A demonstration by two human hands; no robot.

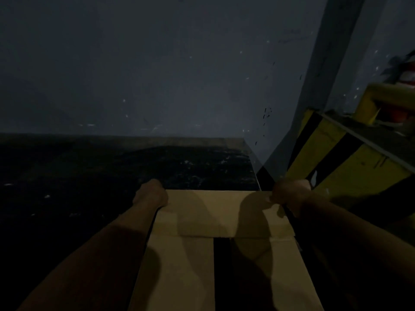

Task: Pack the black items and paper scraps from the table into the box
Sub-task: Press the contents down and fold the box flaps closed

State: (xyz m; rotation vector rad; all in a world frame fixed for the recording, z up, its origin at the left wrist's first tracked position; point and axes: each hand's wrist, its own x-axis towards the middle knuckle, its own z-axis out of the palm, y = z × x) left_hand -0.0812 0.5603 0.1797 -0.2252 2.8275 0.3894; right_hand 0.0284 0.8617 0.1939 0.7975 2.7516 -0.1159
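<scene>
A brown cardboard box [215,216] fills the lower middle of the dim head view, its top flaps folded over with a dark gap between two of them. My left hand [151,194] grips the box's far left corner and my right hand [289,193] grips its far right corner, with both forearms running along its sides. Beyond the box lies the dark table top [89,176], with a few small pale scraps [47,196] on it. No black items can be made out in the gloom.
A grey wall rises behind the table. To the right stands a yellow and black striped structure [350,162] with a shelf-like ledge. A red object [409,75] sits at the far right edge above it.
</scene>
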